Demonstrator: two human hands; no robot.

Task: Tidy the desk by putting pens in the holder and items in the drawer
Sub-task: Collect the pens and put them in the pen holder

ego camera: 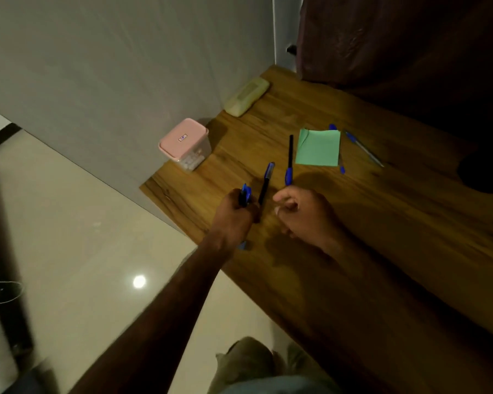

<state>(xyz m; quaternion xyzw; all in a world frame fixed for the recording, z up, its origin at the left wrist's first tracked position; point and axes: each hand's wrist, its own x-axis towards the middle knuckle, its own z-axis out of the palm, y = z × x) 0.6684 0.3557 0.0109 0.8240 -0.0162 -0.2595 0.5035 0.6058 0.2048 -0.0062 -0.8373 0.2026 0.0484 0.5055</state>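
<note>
Near desk (382,251) edge, left hand (235,213) grips bunch of blue-capped pens (245,193). Beside it, right hand (305,216) curled; cannot tell if it holds anything. Between them, black pen (265,182) with blue cap lies on desk. Beyond: second black pen (290,155), green notepad (319,147), clear pen (363,147).

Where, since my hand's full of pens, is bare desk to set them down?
Bare desk between the box, case and pad; a wider stretch right of the right hand, toward the near edge. Crowded around the pad, pens both sides.
</note>
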